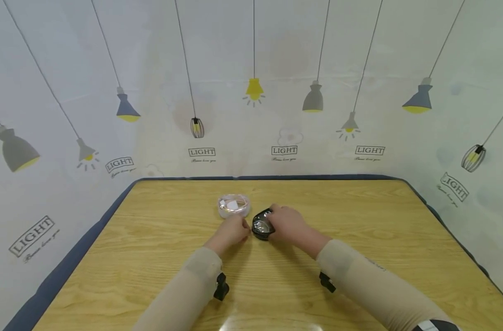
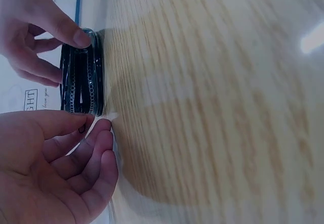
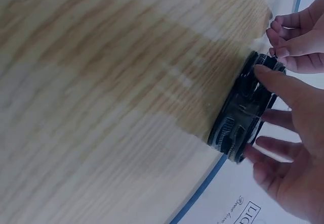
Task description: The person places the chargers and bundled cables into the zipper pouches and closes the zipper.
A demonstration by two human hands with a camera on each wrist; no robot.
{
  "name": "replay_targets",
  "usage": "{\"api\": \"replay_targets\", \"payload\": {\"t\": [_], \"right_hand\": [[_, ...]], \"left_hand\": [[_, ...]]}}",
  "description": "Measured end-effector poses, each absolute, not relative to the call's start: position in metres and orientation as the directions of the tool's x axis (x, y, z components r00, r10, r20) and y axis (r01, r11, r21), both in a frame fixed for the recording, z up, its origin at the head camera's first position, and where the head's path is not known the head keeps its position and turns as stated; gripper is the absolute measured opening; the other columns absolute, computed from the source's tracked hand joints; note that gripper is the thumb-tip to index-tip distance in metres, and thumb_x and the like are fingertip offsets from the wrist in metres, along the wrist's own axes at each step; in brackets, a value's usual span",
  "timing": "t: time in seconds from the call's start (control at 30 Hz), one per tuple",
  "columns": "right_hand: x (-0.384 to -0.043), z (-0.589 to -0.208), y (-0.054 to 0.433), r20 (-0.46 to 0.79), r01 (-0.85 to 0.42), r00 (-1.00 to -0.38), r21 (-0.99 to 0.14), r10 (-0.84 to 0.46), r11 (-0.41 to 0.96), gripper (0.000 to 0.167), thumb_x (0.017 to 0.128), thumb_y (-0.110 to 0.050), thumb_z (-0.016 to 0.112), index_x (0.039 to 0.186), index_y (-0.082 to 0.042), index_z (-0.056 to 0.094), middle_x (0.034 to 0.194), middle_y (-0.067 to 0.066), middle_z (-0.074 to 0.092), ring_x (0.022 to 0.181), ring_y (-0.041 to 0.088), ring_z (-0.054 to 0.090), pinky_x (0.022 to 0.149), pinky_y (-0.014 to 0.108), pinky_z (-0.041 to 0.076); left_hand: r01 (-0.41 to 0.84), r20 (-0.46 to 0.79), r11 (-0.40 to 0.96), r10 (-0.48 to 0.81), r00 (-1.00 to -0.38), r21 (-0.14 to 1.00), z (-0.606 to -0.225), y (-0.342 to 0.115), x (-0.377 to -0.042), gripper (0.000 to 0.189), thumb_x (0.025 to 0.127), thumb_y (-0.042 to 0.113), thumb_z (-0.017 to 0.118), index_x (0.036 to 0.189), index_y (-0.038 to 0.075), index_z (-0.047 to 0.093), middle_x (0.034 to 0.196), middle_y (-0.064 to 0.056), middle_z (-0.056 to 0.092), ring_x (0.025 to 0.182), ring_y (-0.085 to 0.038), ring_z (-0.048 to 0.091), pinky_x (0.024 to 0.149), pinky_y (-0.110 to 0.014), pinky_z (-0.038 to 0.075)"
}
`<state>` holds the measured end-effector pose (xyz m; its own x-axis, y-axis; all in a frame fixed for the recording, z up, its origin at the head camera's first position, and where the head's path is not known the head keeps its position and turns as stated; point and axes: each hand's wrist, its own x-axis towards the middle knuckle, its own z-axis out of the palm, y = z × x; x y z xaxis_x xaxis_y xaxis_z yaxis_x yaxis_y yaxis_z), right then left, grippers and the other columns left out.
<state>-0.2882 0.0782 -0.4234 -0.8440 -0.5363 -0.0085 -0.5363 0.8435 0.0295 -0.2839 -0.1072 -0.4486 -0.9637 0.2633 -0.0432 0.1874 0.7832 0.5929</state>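
Observation:
A small black zip case (image 1: 262,224) with a glossy, see-through top sits on the table. My right hand (image 1: 288,221) grips it from the right, thumb on one face and fingers on the other. In the left wrist view, two rows of zip teeth run along the side of the case (image 2: 81,77), with a dark gap between them. My left hand (image 1: 232,231) is at the near left end of the case. Its thumb and forefinger pinch a small dark zip pull (image 2: 82,128), mostly hidden by the fingers. What the case holds cannot be made out.
Just beyond my left hand, a round clear container (image 1: 234,206) holds a coiled white cable. The wooden table (image 1: 160,257) has a dark blue edge, and a wall (image 1: 251,128) printed with lamps rises behind it.

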Motion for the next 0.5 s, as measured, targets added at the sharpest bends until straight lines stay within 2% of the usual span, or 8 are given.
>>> {"api": "replay_targets", "payload": {"t": [0.23,0.5], "right_hand": [[-0.294,-0.431,0.080,0.009,-0.636,-0.770,0.057,-0.638,0.769,0.047,0.079,-0.037,0.082,0.117,-0.014,0.070,0.114,0.007,0.059,0.103,0.022,0.056,0.087,0.037,0.050],[-0.300,-0.431,0.078,-0.012,-0.678,-0.730,0.131,-0.683,0.723,0.037,0.080,-0.039,0.080,0.110,-0.018,0.073,0.108,0.007,0.060,0.093,0.023,0.057,0.078,0.037,0.052]], "left_hand": [[0.173,-0.032,0.790,0.236,-0.971,0.588,-0.448,-0.107,-0.284,0.008,0.082,0.001,0.064,0.076,0.004,0.068,0.070,-0.001,0.061,0.066,-0.015,0.055,0.063,-0.028,0.048],[0.188,-0.023,0.795,0.246,-0.969,0.576,-0.449,-0.105,-0.285,0.008,0.083,0.001,0.068,0.076,0.005,0.068,0.069,0.000,0.061,0.066,-0.014,0.054,0.064,-0.028,0.048]]}}
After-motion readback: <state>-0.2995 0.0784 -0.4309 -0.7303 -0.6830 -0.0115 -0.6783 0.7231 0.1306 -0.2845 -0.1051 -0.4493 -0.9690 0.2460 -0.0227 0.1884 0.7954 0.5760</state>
